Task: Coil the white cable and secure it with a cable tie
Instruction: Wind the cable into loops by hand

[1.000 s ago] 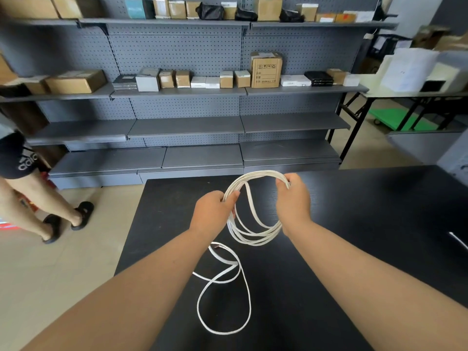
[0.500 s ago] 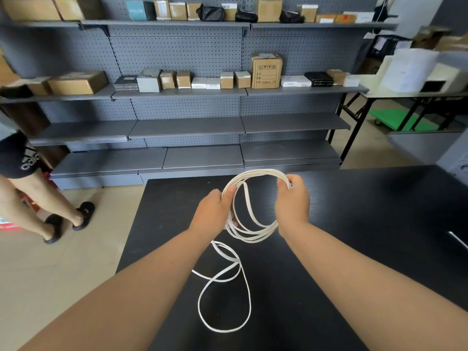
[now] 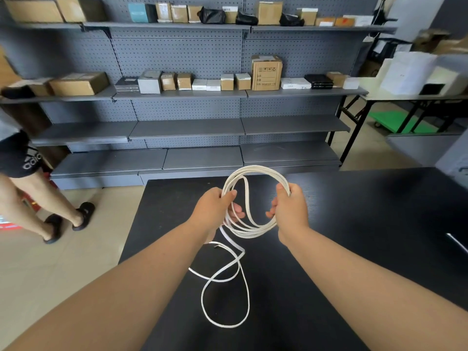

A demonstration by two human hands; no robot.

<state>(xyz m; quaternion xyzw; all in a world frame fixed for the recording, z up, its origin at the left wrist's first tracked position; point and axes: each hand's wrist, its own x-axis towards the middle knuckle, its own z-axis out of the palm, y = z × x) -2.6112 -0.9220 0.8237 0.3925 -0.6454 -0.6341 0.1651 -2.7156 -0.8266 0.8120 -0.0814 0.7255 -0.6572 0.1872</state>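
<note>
Directly below the camera, two bare forearms are stretched out over a black worktop (image 3: pixel 354 214), and a white cable (image 3: pixel 256 168) is held up between the hands. Several turns of the flat cable are gathered into a roughly round coil, which is lifted clear of the worktop. The left hand (image 3: pixel 214 211) is closed round the coil's left side, with the thumb laid over the strands and the fingertips showing inside the ring. The right hand (image 3: pixel 291 214) is closed round the coil's right side, thumb on top. From below the left hand a loose tail of the cable is let down onto the worktop, where it is laid in a crossed loop between the two forearms. A thin pale object (image 3: pixel 455 243) is seen near the worktop's right edge; what it is cannot be told. Behind the worktop, grey pegboard shelving (image 3: pixel 187 127) is stocked with cardboard boxes (image 3: pixel 266 72) and small white cartons. At the left, the legs of another person (image 3: pixel 38 198) in black shorts and dark sandals are seen on the pale floor.
</note>
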